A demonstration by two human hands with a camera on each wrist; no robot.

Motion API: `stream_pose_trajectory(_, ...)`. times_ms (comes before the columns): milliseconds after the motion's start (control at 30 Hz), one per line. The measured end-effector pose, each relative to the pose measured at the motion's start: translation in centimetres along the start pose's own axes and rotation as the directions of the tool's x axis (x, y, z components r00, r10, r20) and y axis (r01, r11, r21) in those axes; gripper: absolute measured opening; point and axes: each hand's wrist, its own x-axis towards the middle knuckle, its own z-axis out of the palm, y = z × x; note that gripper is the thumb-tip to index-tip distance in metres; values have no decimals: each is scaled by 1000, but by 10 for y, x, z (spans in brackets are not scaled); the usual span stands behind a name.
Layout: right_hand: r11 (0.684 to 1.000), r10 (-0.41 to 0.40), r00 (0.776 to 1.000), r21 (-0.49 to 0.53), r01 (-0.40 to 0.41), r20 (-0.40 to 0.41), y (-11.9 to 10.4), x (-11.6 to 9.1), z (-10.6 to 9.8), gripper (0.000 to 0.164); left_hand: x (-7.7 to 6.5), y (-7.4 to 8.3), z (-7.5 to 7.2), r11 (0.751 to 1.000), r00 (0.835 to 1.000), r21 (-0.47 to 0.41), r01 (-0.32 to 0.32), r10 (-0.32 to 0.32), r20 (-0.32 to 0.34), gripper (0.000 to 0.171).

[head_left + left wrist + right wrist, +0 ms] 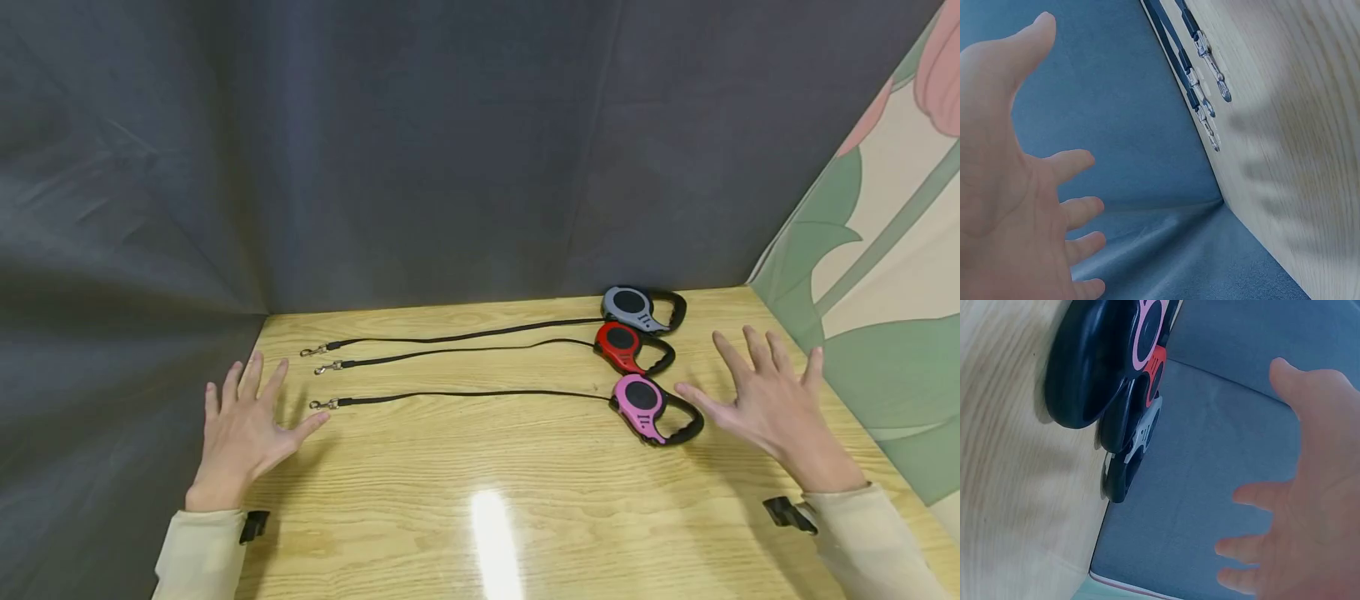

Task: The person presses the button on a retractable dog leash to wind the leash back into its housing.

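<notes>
Three retractable dog leashes lie on the wooden table with their black straps drawn out to the left. The grey leash [628, 305] is farthest back, the red leash [621, 347] in the middle, the pink leash [641, 397] nearest. Each strap ends in a metal clip, such as the front clip [324, 404]. My left hand [243, 433] hovers beside the clips, fingers spread, holding nothing. To the right of the pink leash's black handle [1088, 362], my right hand [776, 404] is likewise spread and empty above the table.
A dark cloth [450, 167] hangs along the table's back and left sides. On the right stands a floral panel [885, 275]. The wooden table [405, 492] shows a bright glare streak near the front. Black straps with small mounts sit at both wrists.
</notes>
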Motion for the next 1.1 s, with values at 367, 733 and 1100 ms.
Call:
stream_pose_trajectory(367, 998, -38, 995, 38, 42, -95, -1, -1, 10, 91, 1, 3, 6, 1000, 997, -19, -16, 14, -79, 104)
stream_pose_trajectory(733, 952, -38, 982, 292, 92, -186, -9, -6, 23, 74, 1, 5, 13, 999, 996, -46, -9, 5, -95, 94)
stream_pose_trajectory(1100, 945, -32, 985, 315, 84, -168, -11, -9, 27, 70, 0, 6, 21, 996, 986, -88, -33, 19, -164, 81)
